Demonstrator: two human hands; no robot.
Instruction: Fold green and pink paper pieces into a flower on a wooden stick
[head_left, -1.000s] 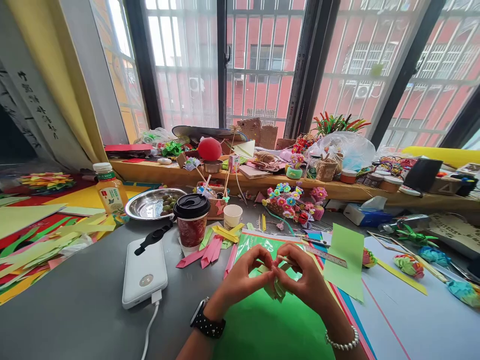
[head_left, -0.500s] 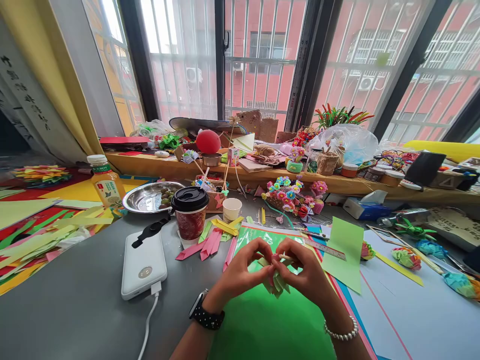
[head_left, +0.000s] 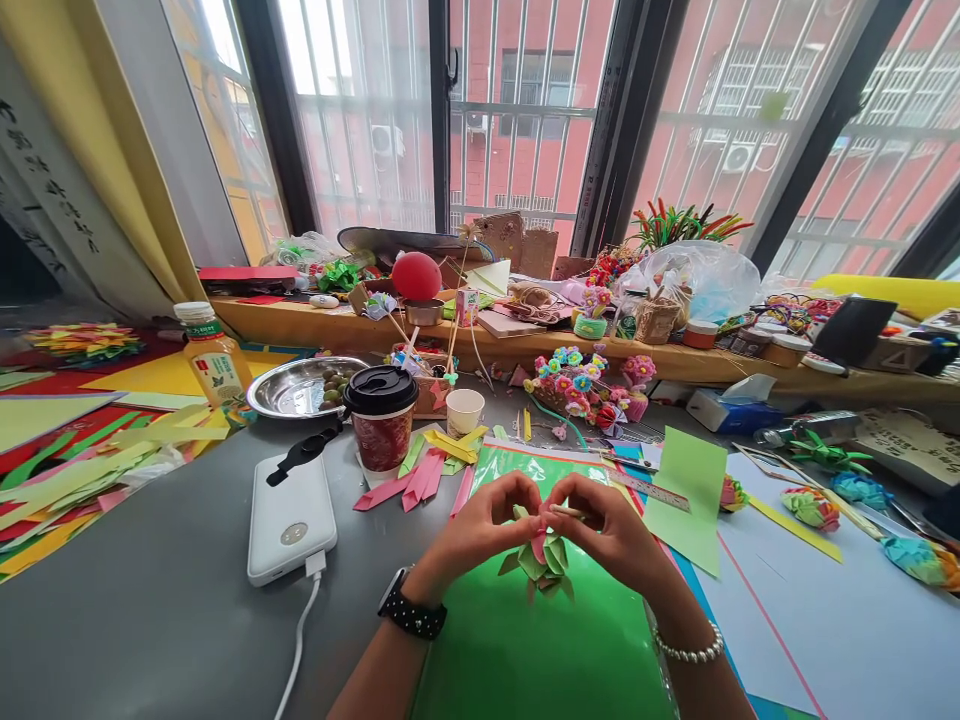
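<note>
Both my hands meet above a bright green sheet (head_left: 540,650) at the near edge of the grey table (head_left: 150,620). My left hand (head_left: 480,530), with a dark watch on its wrist, pinches the top of a small folded paper flower (head_left: 541,560) with pale green petals and a pink centre. My right hand (head_left: 611,530), with a bead bracelet at the wrist, pinches the same flower from the right and also holds a thin stick. The petals hang below my fingers.
A white power bank (head_left: 291,520) with its cable lies to the left. Behind it stand a lidded coffee cup (head_left: 382,420), a paper cup (head_left: 464,410), a steel bowl (head_left: 300,388) and a bottle (head_left: 210,360). Folded strips (head_left: 420,480), a ruler (head_left: 649,492) and a light green card (head_left: 686,500) lie nearby.
The paper flower has turned and dropped slightly, so its green petals and pink centre now show below my fingers. Both hands stay pinched on it.
</note>
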